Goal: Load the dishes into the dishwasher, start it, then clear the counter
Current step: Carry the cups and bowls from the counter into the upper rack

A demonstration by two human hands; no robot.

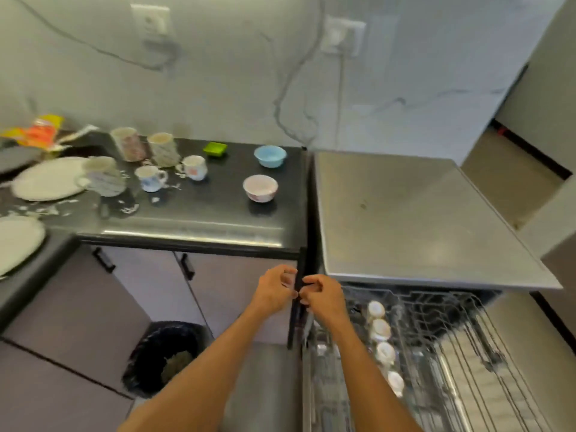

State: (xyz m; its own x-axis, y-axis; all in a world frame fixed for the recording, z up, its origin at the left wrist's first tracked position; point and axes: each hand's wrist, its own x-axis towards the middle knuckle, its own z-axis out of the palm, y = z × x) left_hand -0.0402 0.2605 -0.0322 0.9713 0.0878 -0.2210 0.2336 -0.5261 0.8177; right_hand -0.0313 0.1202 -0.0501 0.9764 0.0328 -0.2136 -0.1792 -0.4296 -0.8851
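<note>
The dishwasher stands at the right with its wire rack pulled out; a row of small white cups sits along the rack's left side. On the black counter are a blue bowl, a pink-patterned bowl, a green dish, several mugs and two white plates. My left hand and my right hand hover close together in front of the counter's right end, above the rack's left edge, fingers curled and holding nothing.
A black bin lined with a bag stands on the floor below the counter. Crumpled wrappers and white scraps litter the counter's left part. Cabinet doors with black handles are under the counter. Cables hang from wall sockets.
</note>
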